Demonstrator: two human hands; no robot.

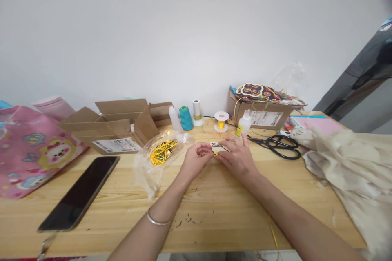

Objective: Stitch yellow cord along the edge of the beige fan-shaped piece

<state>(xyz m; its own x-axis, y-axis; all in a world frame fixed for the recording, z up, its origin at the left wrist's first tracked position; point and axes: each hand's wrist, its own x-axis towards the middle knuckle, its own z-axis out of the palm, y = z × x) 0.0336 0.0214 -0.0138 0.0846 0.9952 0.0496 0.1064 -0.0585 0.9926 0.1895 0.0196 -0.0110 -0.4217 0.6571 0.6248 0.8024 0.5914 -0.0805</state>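
Note:
Between my two hands is a small pale wooden cutout piece with a dark edge, held just above or on the table. My left hand pinches a yellow cord at the piece's left side. With fingers bent over its right side, my right hand grips the piece. The fingertips partly hide both cord and piece. A loose yellow cord hangs over the table's front edge below my right forearm.
Behind my hands stand a yellow thread spool, a small bottle and a teal thread cone. Black scissors lie right. A bag of yellow cord, a phone and an open carton are left.

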